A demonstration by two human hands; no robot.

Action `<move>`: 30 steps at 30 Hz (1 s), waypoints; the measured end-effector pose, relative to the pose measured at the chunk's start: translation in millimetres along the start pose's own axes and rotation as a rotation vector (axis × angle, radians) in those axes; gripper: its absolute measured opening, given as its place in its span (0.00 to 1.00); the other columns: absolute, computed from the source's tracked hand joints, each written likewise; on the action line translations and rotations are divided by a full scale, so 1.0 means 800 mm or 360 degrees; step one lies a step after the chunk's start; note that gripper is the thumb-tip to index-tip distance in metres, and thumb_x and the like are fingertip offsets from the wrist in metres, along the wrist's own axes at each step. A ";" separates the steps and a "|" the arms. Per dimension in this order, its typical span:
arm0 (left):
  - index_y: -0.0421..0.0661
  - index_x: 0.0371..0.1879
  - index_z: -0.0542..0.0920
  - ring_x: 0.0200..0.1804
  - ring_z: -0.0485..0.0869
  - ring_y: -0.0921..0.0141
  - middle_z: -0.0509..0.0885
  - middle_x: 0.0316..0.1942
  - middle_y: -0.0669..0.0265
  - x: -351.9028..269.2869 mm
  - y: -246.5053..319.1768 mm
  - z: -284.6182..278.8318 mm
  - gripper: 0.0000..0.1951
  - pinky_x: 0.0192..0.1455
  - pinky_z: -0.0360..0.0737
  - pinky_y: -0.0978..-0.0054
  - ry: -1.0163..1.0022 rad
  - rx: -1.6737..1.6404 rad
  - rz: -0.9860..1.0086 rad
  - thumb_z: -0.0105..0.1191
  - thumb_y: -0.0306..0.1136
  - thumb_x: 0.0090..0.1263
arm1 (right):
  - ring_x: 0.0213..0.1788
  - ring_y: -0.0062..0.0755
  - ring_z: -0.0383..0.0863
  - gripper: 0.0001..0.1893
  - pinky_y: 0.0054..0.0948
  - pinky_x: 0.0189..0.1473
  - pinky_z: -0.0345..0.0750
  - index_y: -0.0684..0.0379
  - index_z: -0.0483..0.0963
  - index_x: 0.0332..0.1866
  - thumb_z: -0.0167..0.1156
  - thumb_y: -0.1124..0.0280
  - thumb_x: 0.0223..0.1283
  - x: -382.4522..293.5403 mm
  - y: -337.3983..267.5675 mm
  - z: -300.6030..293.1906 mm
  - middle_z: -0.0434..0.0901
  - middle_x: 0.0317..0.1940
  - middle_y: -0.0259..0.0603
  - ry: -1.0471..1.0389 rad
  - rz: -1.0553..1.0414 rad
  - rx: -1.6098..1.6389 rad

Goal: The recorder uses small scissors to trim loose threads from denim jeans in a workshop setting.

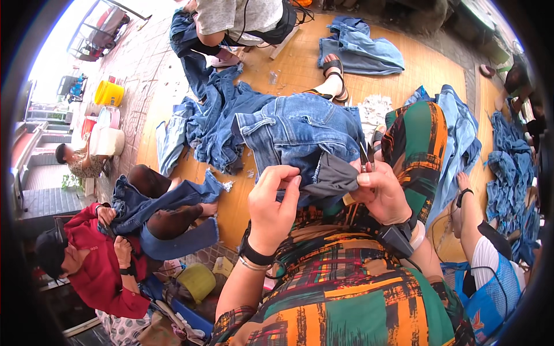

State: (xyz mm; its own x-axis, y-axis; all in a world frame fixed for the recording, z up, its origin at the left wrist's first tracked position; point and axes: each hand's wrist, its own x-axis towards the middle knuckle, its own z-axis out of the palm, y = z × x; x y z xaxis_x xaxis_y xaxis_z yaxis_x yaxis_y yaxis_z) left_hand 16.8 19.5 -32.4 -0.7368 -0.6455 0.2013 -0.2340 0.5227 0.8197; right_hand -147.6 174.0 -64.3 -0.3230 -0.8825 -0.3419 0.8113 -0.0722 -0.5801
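A pair of blue denim jeans (303,116) with frayed edges lies bunched over my lap. Its dark grey pocket lining (335,175) sticks out towards me. My right hand (383,190) grips small metal scissors (367,158), blades pointing away from me, and pinches the end of the lining between thumb and finger. At the other side of the lining is my left hand (275,205), thumb and forefinger close together near the denim. Whether those fingertips hold a thread or cloth is too small to tell.
More jeans (220,116) lie heaped ahead, with light-blue denim (363,49) beyond. A person in red (104,259) handles denim at left. Another person (233,21) sits ahead, and an arm (469,216) reaches in at right. Yellow bucket (109,93) stands far left.
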 end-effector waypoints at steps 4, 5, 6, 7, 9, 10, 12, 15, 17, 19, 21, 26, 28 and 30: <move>0.38 0.47 0.80 0.36 0.85 0.66 0.83 0.37 0.58 0.013 0.013 0.007 0.11 0.38 0.82 0.73 0.0085 -0.0104 -0.0132 0.60 0.18 0.66 | 0.23 0.11 0.59 0.09 0.17 0.27 0.56 0.61 0.75 0.41 0.62 0.69 0.60 -0.004 -0.004 0.008 0.68 0.24 0.23 -0.0069 -0.0012 -0.0236; 0.38 0.48 0.80 0.36 0.85 0.66 0.83 0.38 0.58 0.017 0.015 0.007 0.12 0.36 0.82 0.73 0.0062 -0.0023 -0.0098 0.61 0.19 0.66 | 0.23 0.11 0.59 0.09 0.17 0.27 0.56 0.61 0.75 0.41 0.62 0.69 0.60 -0.003 -0.004 0.009 0.68 0.24 0.23 -0.0071 -0.0013 -0.0238; 0.38 0.48 0.80 0.36 0.85 0.66 0.83 0.38 0.58 0.021 0.017 0.008 0.12 0.36 0.82 0.73 0.0063 -0.0027 -0.0097 0.61 0.19 0.66 | 0.23 0.11 0.60 0.08 0.17 0.27 0.56 0.61 0.75 0.40 0.62 0.69 0.60 -0.003 -0.005 0.008 0.68 0.24 0.22 -0.0100 -0.0010 -0.0290; 0.39 0.49 0.81 0.40 0.85 0.64 0.83 0.41 0.58 0.026 0.019 0.009 0.15 0.42 0.81 0.70 0.0144 0.0126 -0.0005 0.62 0.20 0.64 | 0.24 0.11 0.60 0.08 0.17 0.28 0.56 0.61 0.75 0.40 0.62 0.69 0.60 -0.004 -0.006 0.010 0.68 0.24 0.22 -0.0129 -0.0007 -0.0342; 0.40 0.50 0.81 0.44 0.85 0.63 0.83 0.45 0.58 0.038 0.022 0.008 0.17 0.47 0.81 0.67 0.0223 0.0273 0.0092 0.64 0.22 0.62 | 0.24 0.10 0.60 0.10 0.16 0.27 0.56 0.60 0.74 0.36 0.64 0.66 0.54 -0.006 -0.011 0.017 0.67 0.24 0.23 -0.0008 -0.0018 -0.0510; 0.41 0.52 0.81 0.50 0.82 0.61 0.82 0.50 0.57 0.046 0.023 0.004 0.19 0.55 0.76 0.64 0.0228 0.0556 0.0329 0.65 0.23 0.59 | 0.24 0.10 0.60 0.10 0.16 0.27 0.56 0.60 0.74 0.36 0.64 0.66 0.55 -0.008 -0.012 0.014 0.67 0.24 0.22 0.0022 -0.0021 -0.0527; 0.43 0.54 0.82 0.63 0.75 0.56 0.82 0.55 0.59 0.057 0.014 0.003 0.24 0.70 0.63 0.57 0.0124 0.0711 0.0545 0.67 0.26 0.55 | 0.24 0.10 0.59 0.10 0.16 0.27 0.56 0.60 0.74 0.36 0.64 0.66 0.55 -0.011 -0.014 0.008 0.67 0.23 0.22 0.0048 -0.0031 -0.0548; 0.44 0.53 0.83 0.63 0.76 0.57 0.82 0.56 0.61 0.067 -0.001 0.005 0.22 0.70 0.65 0.57 -0.0060 0.0717 0.0664 0.66 0.25 0.56 | 0.24 0.10 0.61 0.08 0.17 0.27 0.56 0.61 0.77 0.40 0.63 0.69 0.59 -0.014 -0.012 -0.003 0.69 0.24 0.22 0.0059 -0.0074 -0.0583; 0.45 0.49 0.84 0.61 0.78 0.59 0.83 0.54 0.63 0.071 -0.003 0.010 0.19 0.71 0.65 0.56 -0.0071 0.0651 0.0657 0.66 0.24 0.57 | 0.24 0.10 0.61 0.08 0.17 0.27 0.57 0.61 0.77 0.39 0.64 0.68 0.59 -0.014 -0.010 -0.007 0.69 0.24 0.22 0.0073 -0.0070 -0.0500; 0.46 0.45 0.85 0.58 0.81 0.61 0.85 0.51 0.65 0.070 -0.012 0.014 0.15 0.71 0.65 0.55 -0.0067 0.0587 0.0676 0.66 0.24 0.57 | 0.24 0.10 0.61 0.08 0.17 0.28 0.57 0.60 0.77 0.39 0.63 0.69 0.59 -0.014 -0.010 -0.008 0.69 0.24 0.21 0.0077 -0.0057 -0.0477; 0.45 0.40 0.85 0.55 0.83 0.62 0.86 0.47 0.66 0.073 -0.014 0.018 0.11 0.70 0.67 0.54 -0.0033 0.0550 0.0692 0.66 0.23 0.58 | 0.24 0.10 0.61 0.07 0.17 0.28 0.57 0.60 0.77 0.39 0.63 0.69 0.59 -0.013 -0.010 -0.007 0.69 0.24 0.21 0.0094 -0.0057 -0.0469; 0.44 0.36 0.84 0.51 0.86 0.61 0.88 0.43 0.65 0.076 -0.023 0.019 0.06 0.67 0.72 0.54 0.0020 0.0368 0.0697 0.64 0.22 0.60 | 0.25 0.10 0.61 0.07 0.17 0.29 0.58 0.60 0.77 0.40 0.63 0.69 0.60 -0.011 -0.011 -0.012 0.69 0.25 0.20 0.0127 -0.0063 -0.0512; 0.43 0.35 0.83 0.50 0.86 0.61 0.88 0.42 0.64 0.077 -0.022 0.019 0.06 0.66 0.74 0.54 0.0006 0.0377 0.0710 0.62 0.21 0.61 | 0.25 0.09 0.61 0.07 0.17 0.29 0.58 0.60 0.77 0.40 0.63 0.69 0.61 -0.011 -0.011 -0.013 0.69 0.25 0.20 0.0115 -0.0060 -0.0521; 0.43 0.35 0.83 0.50 0.86 0.60 0.88 0.42 0.63 0.078 -0.022 0.018 0.05 0.65 0.75 0.55 -0.0008 0.0383 0.0724 0.61 0.20 0.62 | 0.27 0.09 0.64 0.07 0.17 0.31 0.61 0.61 0.77 0.41 0.63 0.70 0.61 -0.011 -0.011 -0.015 0.70 0.26 0.21 0.0113 -0.0028 -0.0514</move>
State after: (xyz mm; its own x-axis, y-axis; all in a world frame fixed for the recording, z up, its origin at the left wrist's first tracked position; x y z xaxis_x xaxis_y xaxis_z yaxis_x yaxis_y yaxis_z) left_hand -34.5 -22.1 -41.7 -0.8010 -0.3206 0.5056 -0.0279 0.8636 0.5034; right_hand -157.9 187.7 -64.7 -0.3782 -0.8468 -0.3740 0.6127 0.0739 -0.7869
